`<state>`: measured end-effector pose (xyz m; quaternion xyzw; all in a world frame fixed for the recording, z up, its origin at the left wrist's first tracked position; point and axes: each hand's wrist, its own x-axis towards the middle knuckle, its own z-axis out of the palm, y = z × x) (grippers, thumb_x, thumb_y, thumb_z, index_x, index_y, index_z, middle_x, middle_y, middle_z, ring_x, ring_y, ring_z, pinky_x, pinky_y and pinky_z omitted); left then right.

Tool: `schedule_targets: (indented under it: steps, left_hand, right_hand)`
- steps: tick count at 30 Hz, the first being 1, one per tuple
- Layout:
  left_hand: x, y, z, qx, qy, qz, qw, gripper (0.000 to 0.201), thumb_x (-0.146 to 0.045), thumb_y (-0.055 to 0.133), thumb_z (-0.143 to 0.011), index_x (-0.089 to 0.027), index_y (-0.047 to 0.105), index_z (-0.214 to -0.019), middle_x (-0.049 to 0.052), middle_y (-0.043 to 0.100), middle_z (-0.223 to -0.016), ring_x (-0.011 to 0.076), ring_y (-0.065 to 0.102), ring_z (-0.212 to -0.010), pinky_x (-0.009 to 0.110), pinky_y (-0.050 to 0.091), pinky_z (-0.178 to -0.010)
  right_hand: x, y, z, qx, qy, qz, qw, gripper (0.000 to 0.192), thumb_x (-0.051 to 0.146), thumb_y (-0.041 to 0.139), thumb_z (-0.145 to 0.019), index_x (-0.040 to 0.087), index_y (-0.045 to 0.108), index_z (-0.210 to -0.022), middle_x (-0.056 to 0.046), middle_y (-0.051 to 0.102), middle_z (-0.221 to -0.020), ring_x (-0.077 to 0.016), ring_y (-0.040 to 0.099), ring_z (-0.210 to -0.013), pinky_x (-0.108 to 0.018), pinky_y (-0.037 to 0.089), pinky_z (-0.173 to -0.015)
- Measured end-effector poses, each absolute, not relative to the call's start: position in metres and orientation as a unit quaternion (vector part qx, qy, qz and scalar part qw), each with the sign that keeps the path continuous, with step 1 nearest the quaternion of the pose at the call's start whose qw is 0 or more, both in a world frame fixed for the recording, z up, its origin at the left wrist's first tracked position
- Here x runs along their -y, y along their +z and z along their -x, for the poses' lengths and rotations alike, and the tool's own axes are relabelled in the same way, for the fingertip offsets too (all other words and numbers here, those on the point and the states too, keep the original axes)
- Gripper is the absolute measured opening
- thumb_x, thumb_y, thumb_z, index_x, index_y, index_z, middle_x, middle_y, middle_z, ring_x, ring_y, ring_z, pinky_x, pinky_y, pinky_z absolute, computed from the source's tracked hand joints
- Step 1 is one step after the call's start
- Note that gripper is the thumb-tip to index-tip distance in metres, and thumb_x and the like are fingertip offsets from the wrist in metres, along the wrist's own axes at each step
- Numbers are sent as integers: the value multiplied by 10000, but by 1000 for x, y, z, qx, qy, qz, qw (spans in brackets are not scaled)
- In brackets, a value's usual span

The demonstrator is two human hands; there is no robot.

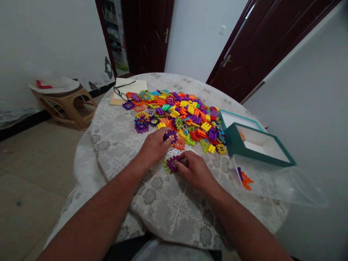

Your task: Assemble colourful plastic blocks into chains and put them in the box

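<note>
My left hand (pixel 154 146) rests palm-down at the centre of the frame, fingertips closed on a purple interlocking plastic block (pixel 170 136) at the near edge of the pile. My right hand (pixel 196 171) lies just below and to the right of it, fingers curled and clamped on a small joined cluster of purple and green plastic blocks (pixel 172 164) that sits on the cloth. The two hands are close together but not touching.

The heap of multicoloured plastic building blocks (pixel 185 116) spreads across the upper centre of the round table covered with a grey floral lace cloth (pixel 119 141). At centre right stands an open teal cardboard box with a white interior (pixel 258 145); its teal lid (pixel 239 119) lies just behind it. A clear plastic container (pixel 274 181) at lower right holds a few orange and purple blocks. A pair of black-rimmed spectacles (pixel 123 92) rests on a pale notebook (pixel 130 90) at upper left of the table. A wooden stool (pixel 65 99) stands at far left.
</note>
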<state>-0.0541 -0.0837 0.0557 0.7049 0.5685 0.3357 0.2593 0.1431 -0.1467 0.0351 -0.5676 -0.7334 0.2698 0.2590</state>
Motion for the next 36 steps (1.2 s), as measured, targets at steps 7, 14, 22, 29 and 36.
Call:
schedule_targets:
  steps: [7, 14, 22, 29, 36]
  left_hand:
    - [82, 55, 56, -557, 348, -710, 254, 294, -281, 615, -996, -212, 700, -1268, 86, 771, -1215, 242, 710, -1089, 394, 528, -1029]
    - [84, 69, 86, -485, 247, -788, 289, 174, -273, 591, -959, -213, 741, -1025, 51, 771, -1020, 214, 686, -954, 327, 509, -891]
    - [109, 78, 116, -350, 50, -818, 454, 165, -258, 633, -893, -262, 752, -1006, -14, 764, -938, 178, 681, -867, 257, 468, -773]
    - [110, 63, 101, -436, 43, -825, 357, 300, -234, 721, -854, -255, 647, -1144, -5, 747, -964, 189, 657, -875, 266, 414, -732]
    - [111, 63, 101, -411, 60, -842, 345, 160, -286, 696, -892, -243, 672, -1044, 8, 729, -956, 197, 640, -874, 284, 389, -739]
  right_hand:
    - [152, 37, -131, 744, 244, 578, 231, 99, 290, 707, -926, 217, 669, -980, -45, 696, -889, -197, 579, -784, -309, 411, -698]
    - [150, 36, -131, 731, 285, 571, 243, 81, 289, 690, -916, 229, 646, -948, -19, 686, -834, -190, 566, -745, -291, 381, -654]
    - [148, 34, -135, 717, 304, 578, 244, 113, 292, 687, -925, 213, 660, -1001, -10, 693, -866, -191, 602, -794, -295, 399, -701]
    - [150, 33, -135, 684, 358, 565, 291, 125, 305, 691, -911, 218, 654, -993, 23, 676, -829, -168, 599, -760, -283, 424, -690]
    - [151, 24, -133, 652, 416, 524, 357, 144, 342, 694, -933, 227, 656, -1010, 16, 692, -860, -167, 628, -775, -281, 483, -706]
